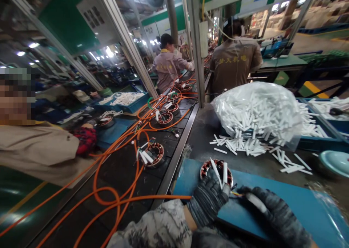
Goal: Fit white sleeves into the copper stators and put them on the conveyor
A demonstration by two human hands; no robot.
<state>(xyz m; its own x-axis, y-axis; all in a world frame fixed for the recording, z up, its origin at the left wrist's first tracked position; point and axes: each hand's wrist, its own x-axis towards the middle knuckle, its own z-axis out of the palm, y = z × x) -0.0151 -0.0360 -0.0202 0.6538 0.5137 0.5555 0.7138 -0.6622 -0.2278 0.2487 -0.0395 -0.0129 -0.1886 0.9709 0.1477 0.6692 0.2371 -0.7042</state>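
A copper-wound ring (pixel 204 171) with white tubes (pixel 225 173) standing at it lies on a blue mat (pixel 251 182). My left hand (pixel 208 200), in a dark striped glove, is closed on the near side of this ring. Just right of it, my right hand (pixel 272 208), also gloved, has its fingers bent by thin coloured wires (pixel 236 194). Its fingers are blurred, and what lies between them cannot be made out. An orange cable (pixel 163 196) runs to my left wrist from the left.
Loose white tubes (pixel 245 145) lie beyond the mat, beside a full plastic bag (pixel 259 110). A bowl (pixel 336 162) stands at right. More wound rings (pixel 156 154) and orange cables cover the conveyor (pixel 120 168). A co-worker's sleeve (pixel 40 142) is at left; two people work ahead.
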